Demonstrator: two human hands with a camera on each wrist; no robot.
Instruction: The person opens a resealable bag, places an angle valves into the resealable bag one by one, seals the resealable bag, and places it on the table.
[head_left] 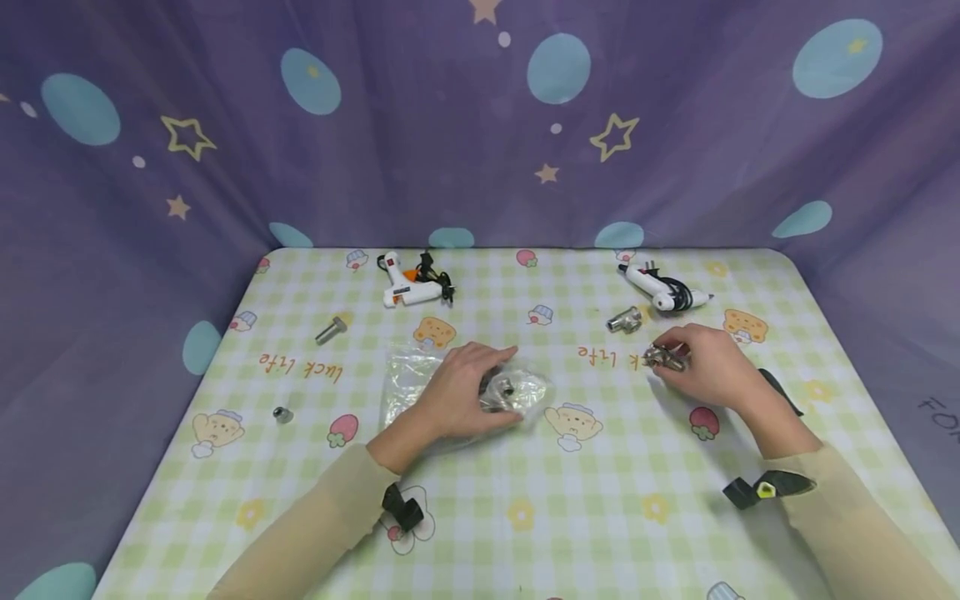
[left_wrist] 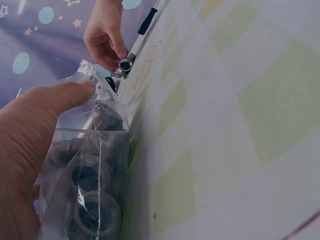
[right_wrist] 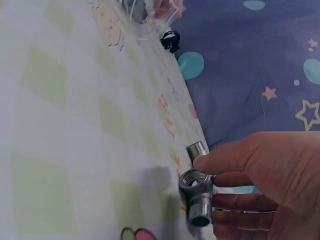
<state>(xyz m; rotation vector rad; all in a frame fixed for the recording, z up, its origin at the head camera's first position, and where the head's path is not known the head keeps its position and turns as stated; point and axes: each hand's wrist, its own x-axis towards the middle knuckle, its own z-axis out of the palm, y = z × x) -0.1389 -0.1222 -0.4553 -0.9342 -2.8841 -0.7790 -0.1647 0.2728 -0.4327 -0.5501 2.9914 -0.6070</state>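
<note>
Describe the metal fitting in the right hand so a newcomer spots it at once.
On the checked tablecloth, find the white glue gun toward the back right. Just nearer the camera, the right hand pinches the metal fitting. Unlike the loose fitting lying just beyond, this one is gripped between fingers.

The tablecloth [head_left: 585, 492] reads inverted "luck life"; the curtain [head_left: 465, 158], partial "FO".

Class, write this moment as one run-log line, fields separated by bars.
left hand: grips clear bag of metal fittings | right hand: holds threaded metal fitting | beyond: another fitting, two white glue guns
</note>
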